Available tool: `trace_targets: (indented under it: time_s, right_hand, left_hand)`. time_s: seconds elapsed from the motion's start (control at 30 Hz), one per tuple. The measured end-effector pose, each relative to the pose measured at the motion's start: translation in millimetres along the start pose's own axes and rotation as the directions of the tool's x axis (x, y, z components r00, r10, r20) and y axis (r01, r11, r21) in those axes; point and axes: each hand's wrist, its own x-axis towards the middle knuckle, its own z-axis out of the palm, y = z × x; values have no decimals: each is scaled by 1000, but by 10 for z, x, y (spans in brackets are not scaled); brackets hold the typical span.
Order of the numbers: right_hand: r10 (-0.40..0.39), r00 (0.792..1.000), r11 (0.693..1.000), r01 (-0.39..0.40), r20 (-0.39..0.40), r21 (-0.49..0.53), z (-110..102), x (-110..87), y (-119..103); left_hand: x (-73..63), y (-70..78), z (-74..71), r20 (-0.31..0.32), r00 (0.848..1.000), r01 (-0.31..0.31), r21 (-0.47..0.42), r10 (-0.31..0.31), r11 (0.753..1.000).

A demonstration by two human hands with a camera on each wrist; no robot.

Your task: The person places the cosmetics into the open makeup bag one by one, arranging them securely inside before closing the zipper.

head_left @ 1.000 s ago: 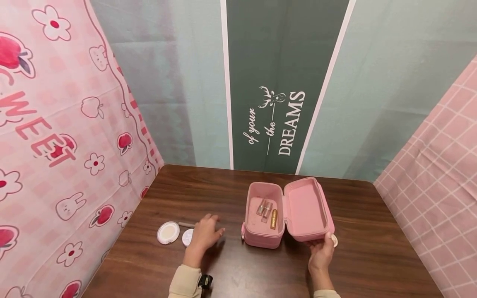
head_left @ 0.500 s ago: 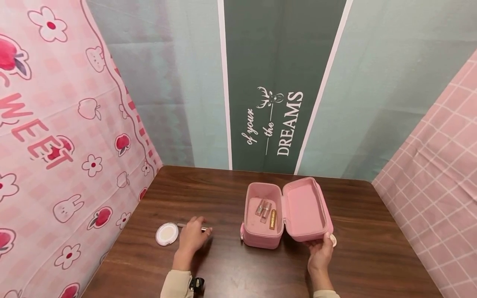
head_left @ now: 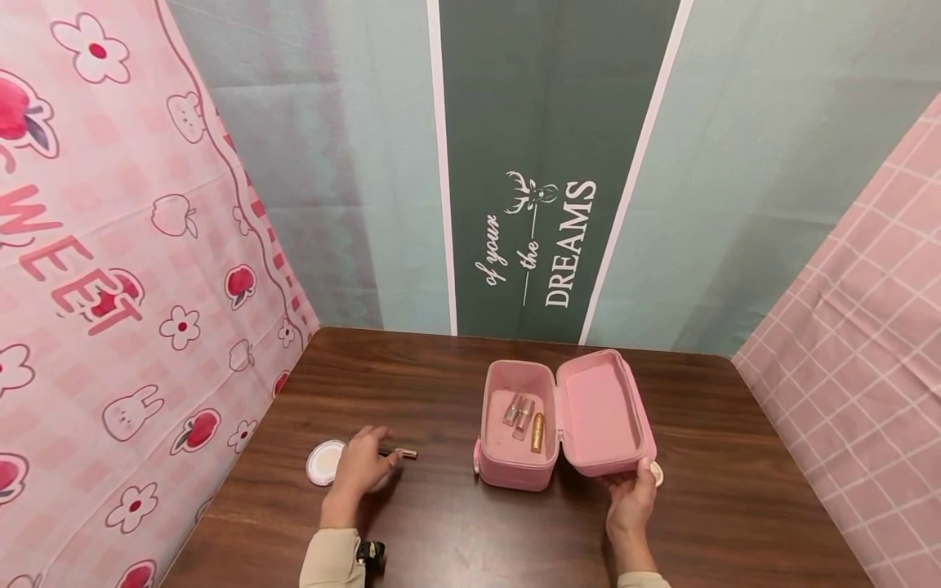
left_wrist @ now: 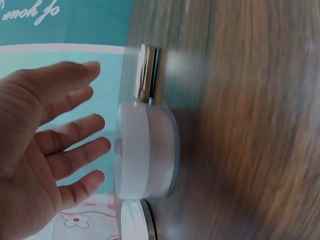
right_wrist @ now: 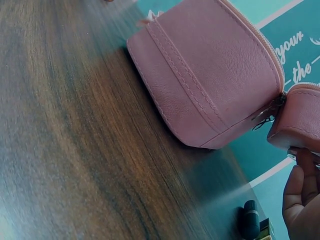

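Observation:
My left hand (head_left: 363,461) hovers over the table's left part with relaxed, spread fingers. In the left wrist view a round jar with a white lid (left_wrist: 135,150) stands just past my fingertips, apart from them. This jar is hidden under the hand in the head view. A slim tube (head_left: 404,453) sticks out to the right of the hand, and a round compact (head_left: 323,463) is partly covered at its left. My right hand (head_left: 632,502) grips the lower edge of the lid (head_left: 603,416) of a pink cosmetic case (head_left: 518,474), holding the lid up.
Inside the case lie two clear-capped lipsticks (head_left: 518,412) and a gold tube (head_left: 538,433). A small round pale item (head_left: 657,474) sits behind my right hand. The right wrist view has a black tube (right_wrist: 251,220) near that hand. Printed cloths surround the wooden table (head_left: 470,539).
My left hand has moved left toward the compact, now covering the white jar and uncovering the tube's right end. The right hand has stayed on the lid.

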Motion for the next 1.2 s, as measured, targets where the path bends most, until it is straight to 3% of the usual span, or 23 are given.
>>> trace_targets:
  time_s: [0.23,0.47,0.63,0.83,1.2]
  right_hand:
    - [-1,1000,1000,1,11,11,-22,-10,8]
    - [2,1000,1000,-2,2,-16,-17,-9,2]
    - [-1,1000,1000,0,8,8,-18,-29,-4]
    - [3,1000,1000,-3,11,3,-13,-51,-1]
    - [-12,1000,1000,13,19,-22,-3,-39,-12]
  left_hand:
    - [58,-183,25,38,997,-66,-109,70,992]
    - [128,-295,62,103,993,-27,-213,50,977]
    - [148,-297,76,148,989,7,-145,14,989]
    - [171,-270,111,143,989,35,-30,-30,999]
    - [246,-384,69,127,991,43,10,-44,999]
